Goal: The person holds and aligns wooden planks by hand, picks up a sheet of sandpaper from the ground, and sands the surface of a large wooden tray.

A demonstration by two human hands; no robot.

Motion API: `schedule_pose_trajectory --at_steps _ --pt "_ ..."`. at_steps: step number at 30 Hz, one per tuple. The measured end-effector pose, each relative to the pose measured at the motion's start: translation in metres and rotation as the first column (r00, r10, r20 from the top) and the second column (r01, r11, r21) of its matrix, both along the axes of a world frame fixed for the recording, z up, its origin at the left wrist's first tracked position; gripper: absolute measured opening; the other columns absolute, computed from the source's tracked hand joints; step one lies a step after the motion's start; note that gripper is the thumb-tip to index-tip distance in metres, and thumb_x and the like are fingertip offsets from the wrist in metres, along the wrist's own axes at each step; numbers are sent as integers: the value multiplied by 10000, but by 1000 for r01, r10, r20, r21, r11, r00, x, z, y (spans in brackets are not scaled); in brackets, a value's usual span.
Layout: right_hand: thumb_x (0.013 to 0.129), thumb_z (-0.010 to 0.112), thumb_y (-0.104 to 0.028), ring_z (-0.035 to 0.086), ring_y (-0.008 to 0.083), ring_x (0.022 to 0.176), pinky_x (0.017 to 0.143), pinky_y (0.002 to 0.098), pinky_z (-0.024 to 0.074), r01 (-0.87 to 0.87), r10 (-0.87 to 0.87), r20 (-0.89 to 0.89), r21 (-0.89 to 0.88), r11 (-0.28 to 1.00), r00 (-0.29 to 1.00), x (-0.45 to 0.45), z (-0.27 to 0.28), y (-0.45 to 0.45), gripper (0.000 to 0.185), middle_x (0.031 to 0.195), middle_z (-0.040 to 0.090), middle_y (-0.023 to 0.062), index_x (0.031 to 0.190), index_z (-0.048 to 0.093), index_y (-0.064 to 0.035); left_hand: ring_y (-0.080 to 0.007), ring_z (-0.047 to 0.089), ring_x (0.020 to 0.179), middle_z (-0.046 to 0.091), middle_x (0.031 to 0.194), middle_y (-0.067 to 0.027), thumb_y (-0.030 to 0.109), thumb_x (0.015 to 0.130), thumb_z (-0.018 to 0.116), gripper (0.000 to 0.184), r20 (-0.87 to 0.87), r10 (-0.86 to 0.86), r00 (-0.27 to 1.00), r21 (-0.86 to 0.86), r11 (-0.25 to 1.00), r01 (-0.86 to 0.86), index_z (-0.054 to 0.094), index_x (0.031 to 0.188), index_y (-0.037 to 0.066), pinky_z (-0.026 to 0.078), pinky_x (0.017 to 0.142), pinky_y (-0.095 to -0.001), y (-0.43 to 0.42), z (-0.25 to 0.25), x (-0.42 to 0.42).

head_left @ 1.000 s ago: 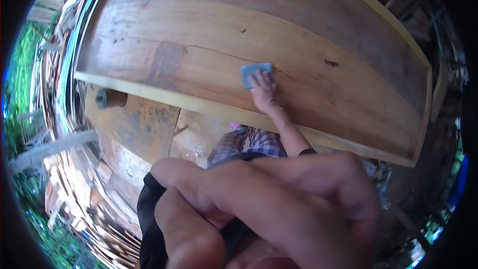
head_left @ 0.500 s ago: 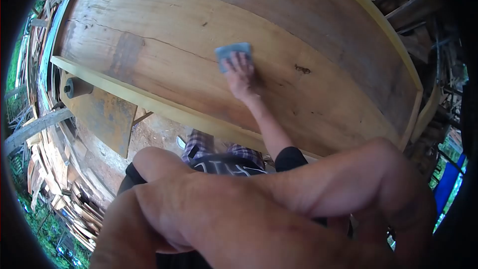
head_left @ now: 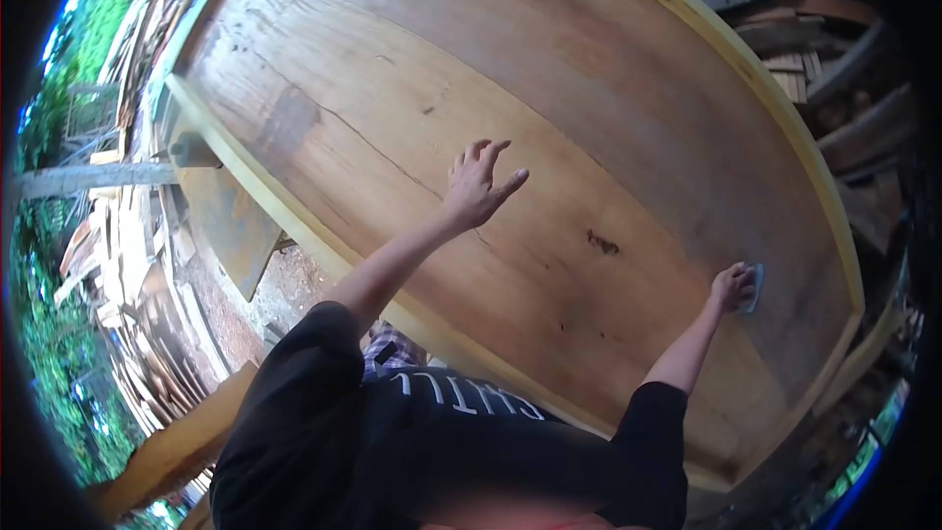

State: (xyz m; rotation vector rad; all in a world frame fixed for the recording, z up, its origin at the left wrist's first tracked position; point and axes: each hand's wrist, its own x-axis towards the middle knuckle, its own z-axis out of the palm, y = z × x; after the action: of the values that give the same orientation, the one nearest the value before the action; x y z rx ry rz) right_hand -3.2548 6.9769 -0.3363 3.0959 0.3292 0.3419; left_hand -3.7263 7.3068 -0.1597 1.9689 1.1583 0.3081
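Note:
My left hand (head_left: 475,191) hovers over the middle of a large wooden panel (head_left: 628,128), fingers spread and holding nothing. Toward the panel's right end, my right hand (head_left: 731,288) has its fingers curled on a small blue-grey sheet (head_left: 755,288) that looks like sandpaper. Most of the sheet is hidden by the hand; its pale edge shows against the wood. A long crack (head_left: 368,142) runs along the panel left of my left hand, and a dark knot (head_left: 602,242) lies between the two hands.
A raised yellowish rim (head_left: 785,123) borders the panel. Below its near left edge are a rusty plate (head_left: 231,221) and a grey beam (head_left: 98,179). Scrap wood (head_left: 147,334) is heaped at left, with more planks (head_left: 863,137) at right.
My right hand has moved right with the sheet, from mid-panel toward the right end. The large blurred arm in the foreground is gone, and my left hand now shows over the panel. The view has shifted.

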Motion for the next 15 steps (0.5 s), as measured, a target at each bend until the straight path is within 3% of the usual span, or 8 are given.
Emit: schedule_pose_trajectory --at_steps 1,3,6,7,10,12,14,15 --pt "945 279 -546 280 480 1309 990 639 290 -124 131 128 -58 991 983 -5 -13 24 607 1486 238 201 1443 314 -200 -364 355 1251 392 1338 -186 528 874 543 626 -169 63 984 135 990 -40 431 1344 130 305 1021 -474 2 -18 -1" --pt "939 352 -512 266 522 1289 874 699 347 -319 319 -1 33 947 948 -108 41 153 556 1483 236 191 1408 358 -214 -379 288 1301 330 1404 -173 549 856 533 698 -314 189 930 346 935 -73 354 1400 149 238 1042 -506 12 -51 0" --pt "925 444 -433 168 444 1373 1032 668 182 -813 846 -2 278 512 533 -237 60 282 490 1503 235 174 1368 442 -223 -365 249 1334 308 1434 -158 557 865 503 694 -317 325 891 525 842 -120 345 1414 163 187 1057 -512 28 -77 14" --pt "932 447 -416 190 416 1382 1075 614 167 -877 938 -44 342 339 345 -272 71 308 464 1512 238 160 1354 471 -226 -357 213 1357 287 1459 -142 572 867 473 697 -320 339 885 493 857 -150 335 1426 177 138 1068 -522 32 -82 17" --pt "937 461 -379 229 401 1376 1085 584 187 -902 988 -92 405 152 125 -267 70 338 447 1503 267 159 1358 467 -229 -349 209 1360 280 1464 -141 571 872 448 677 -322 373 870 502 846 -176 344 1424 192 121 1074 -518 33 -87 19" --pt "949 464 -321 278 385 1356 1055 584 253 -932 944 72 199 303 322 -174 57 321 449 1456 353 143 1383 418 -221 -352 204 1363 273 1469 -144 569 870 442 654 -382 384 841 497 852 -163 363 1417 217 116 1074 -519 34 -80 20" --pt "964 430 -321 346 401 1299 1026 547 335 -738 739 -61 36 674 671 -73 71 272 444 1438 342 184 1391 407 -200 -356 194 1365 267 1473 -146 573 867 441 641 -401 365 840 502 855 -131 373 1414 246 108 1075 -529 35 -79 23" --pt "981 377 -354 300 417 1325 1047 555 300 -724 723 95 -31 689 684 8 29 230 462 1454 310 201 1417 370 -200 -362 181 1370 262 1474 -152 570 869 440 632 -383 351 854 475 868 -144 371 1417 263 95 1076 -540 36 -79 22"
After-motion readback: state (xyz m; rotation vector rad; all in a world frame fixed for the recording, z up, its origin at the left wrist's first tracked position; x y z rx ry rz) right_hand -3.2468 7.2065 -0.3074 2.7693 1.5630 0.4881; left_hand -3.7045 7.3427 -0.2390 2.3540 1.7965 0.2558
